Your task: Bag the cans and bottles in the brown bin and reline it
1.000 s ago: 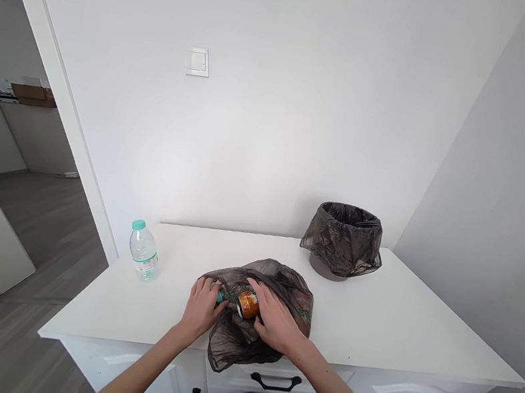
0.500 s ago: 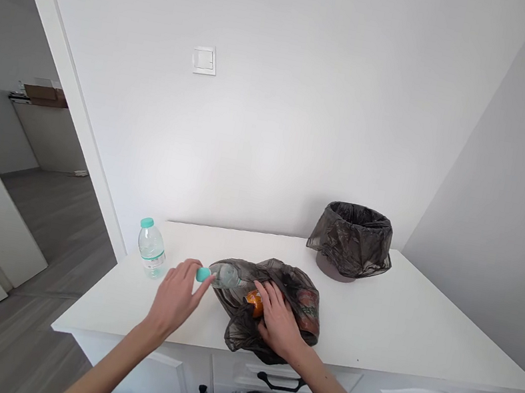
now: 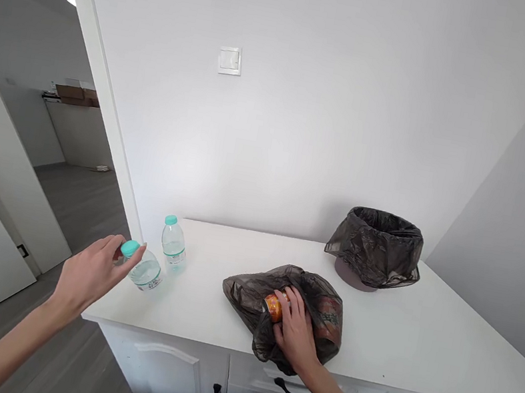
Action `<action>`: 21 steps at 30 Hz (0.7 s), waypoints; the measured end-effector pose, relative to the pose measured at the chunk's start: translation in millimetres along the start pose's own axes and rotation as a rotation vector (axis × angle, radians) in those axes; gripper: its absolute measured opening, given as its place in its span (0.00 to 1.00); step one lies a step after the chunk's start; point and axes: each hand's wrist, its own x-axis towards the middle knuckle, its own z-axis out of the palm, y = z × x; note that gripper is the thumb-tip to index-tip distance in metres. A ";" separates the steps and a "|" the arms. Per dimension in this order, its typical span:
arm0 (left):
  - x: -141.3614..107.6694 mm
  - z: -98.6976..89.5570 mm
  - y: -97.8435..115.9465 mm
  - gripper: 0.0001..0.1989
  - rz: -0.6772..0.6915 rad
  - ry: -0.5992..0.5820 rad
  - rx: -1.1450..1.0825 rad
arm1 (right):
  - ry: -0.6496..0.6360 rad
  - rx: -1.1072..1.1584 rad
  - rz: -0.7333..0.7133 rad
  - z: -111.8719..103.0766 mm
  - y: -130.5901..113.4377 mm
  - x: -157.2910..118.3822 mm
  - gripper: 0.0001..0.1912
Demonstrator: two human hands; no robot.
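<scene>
My left hand (image 3: 95, 265) pinches the teal cap of a clear plastic bottle (image 3: 148, 271) over the left end of the white countertop. Just behind it stands a second clear bottle (image 3: 174, 245) with a teal cap, upright. At the middle of the counter lies a thin black plastic bag (image 3: 246, 288). My right hand (image 3: 295, 327) is wrapped round an orange can (image 3: 274, 307) at the bag's opening. Through the film on the right a reddish can (image 3: 328, 316) shows inside the bag.
At the back right stands a small brown bin (image 3: 354, 277) lined with a black bag (image 3: 380, 248). The white countertop (image 3: 444, 344) tops a cabinet with black handles (image 3: 294, 390). A light switch (image 3: 230, 61) is on the wall. An open doorway lies to the left.
My left hand has drawn the bottle out of the black bag and carried it left, beside the other bottle. My right hand stays on the orange can. The view has shifted left.
</scene>
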 end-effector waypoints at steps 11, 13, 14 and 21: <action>41.3 31.6 -11.7 0.27 -0.006 -0.046 0.046 | 0.016 -0.007 -0.016 7.4 4.3 -0.2 0.41; 45.6 34.8 -9.3 0.27 0.003 -0.042 0.055 | 0.013 -0.014 -0.019 7.4 4.6 -0.2 0.42; 47.0 35.8 -8.1 0.28 0.004 -0.042 0.062 | 0.013 -0.015 -0.021 7.2 4.5 -0.3 0.42; 45.9 34.9 -6.3 0.29 -0.011 -0.092 0.130 | 0.004 0.013 -0.017 2.0 2.0 -0.4 0.41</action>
